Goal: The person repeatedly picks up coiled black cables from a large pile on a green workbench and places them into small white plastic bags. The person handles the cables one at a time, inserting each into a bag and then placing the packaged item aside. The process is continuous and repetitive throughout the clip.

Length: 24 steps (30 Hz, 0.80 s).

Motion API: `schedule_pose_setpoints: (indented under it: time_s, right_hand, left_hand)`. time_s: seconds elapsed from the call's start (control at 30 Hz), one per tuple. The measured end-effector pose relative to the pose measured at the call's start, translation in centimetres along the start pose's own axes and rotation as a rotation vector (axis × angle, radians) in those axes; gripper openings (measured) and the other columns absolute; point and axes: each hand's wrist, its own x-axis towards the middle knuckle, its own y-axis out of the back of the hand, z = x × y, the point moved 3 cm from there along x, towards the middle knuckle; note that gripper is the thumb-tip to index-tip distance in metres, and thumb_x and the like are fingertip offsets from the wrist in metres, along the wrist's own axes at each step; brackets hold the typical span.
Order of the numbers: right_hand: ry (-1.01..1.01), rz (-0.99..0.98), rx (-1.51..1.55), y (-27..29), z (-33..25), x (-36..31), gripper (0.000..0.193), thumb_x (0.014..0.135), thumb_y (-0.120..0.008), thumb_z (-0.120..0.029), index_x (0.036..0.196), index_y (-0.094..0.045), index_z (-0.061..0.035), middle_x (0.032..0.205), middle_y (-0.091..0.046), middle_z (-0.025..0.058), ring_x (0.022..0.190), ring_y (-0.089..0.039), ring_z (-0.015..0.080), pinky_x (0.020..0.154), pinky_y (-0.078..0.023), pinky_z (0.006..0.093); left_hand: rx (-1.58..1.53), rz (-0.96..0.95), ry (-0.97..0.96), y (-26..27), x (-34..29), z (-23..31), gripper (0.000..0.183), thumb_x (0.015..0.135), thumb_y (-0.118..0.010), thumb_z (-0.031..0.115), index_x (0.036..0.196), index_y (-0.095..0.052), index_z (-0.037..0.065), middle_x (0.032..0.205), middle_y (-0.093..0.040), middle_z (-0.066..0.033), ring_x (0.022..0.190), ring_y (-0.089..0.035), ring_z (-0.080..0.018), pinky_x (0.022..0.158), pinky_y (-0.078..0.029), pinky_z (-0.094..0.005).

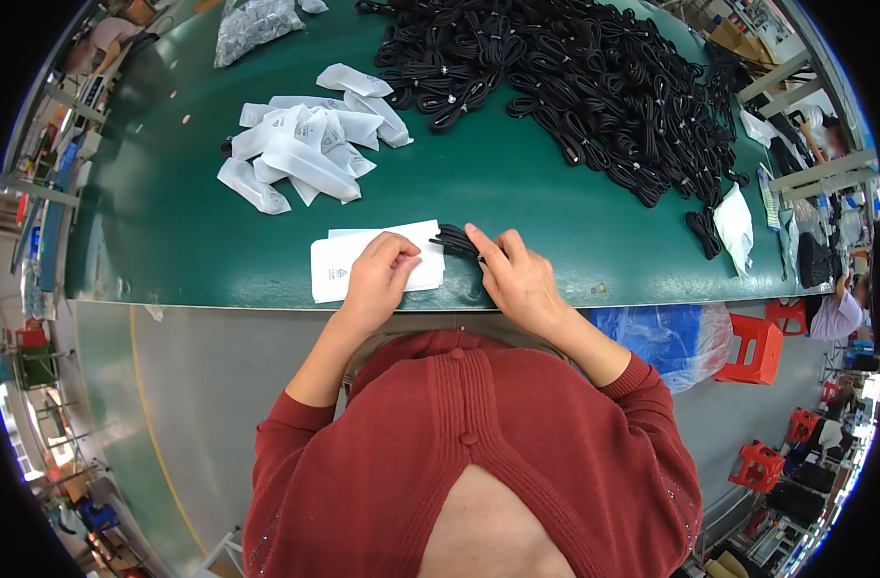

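Note:
A stack of flat white bags (330,267) lies at the front edge of the green table. My left hand (374,279) rests over the stack, thumb and fingers pinched at the top bag near its right end. Just to the right, my right hand (523,281) holds a folded black cable bundle (455,241), index finger stretched along it. The bundle's left end touches or overlaps the right end of the stack. My palm and fingers hide the bundle's other end.
A large heap of black cable bundles (594,91) covers the table's far right. Filled white bags (310,159) lie piled at the far left, near a clear plastic bag (257,29). One white bag (734,229) sits at the right edge. Red stools (753,349) stand below right.

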Motion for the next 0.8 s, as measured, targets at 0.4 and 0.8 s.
schedule_pose_setpoints:
  time_s: [0.4, 0.8]
  right_hand:
    - [0.019, 0.033, 0.012, -1.1, -0.8, -0.7, 0.068, 0.074, -0.065, 0.002, 0.140, -0.050, -0.0092, 0.090, -0.049, 0.0113, 0.065, -0.060, 0.0264, 0.057, -0.054, 0.0404]
    - [0.059, -0.126, 0.257, -0.8, -0.1, 0.0, 0.047, 0.082, -0.063, -0.002, 0.129, -0.059, -0.0067, 0.086, -0.055, 0.0079, 0.063, -0.058, 0.0189, 0.056, -0.051, 0.0339]
  left_hand:
    - [-0.016, -0.015, 0.080, 0.1, -0.3, -0.7, 0.006, 0.085, -0.064, -0.003, 0.088, -0.060, -0.001, 0.082, -0.060, -0.0071, 0.071, -0.055, -0.0155, 0.069, -0.046, -0.0273]
    - [0.050, -0.097, -0.252, 0.9, 0.5, 2.0, 0.011, 0.082, -0.064, -0.005, 0.089, -0.058, 0.001, 0.095, -0.064, -0.0107, 0.086, -0.059, -0.0256, 0.078, -0.048, -0.0347]
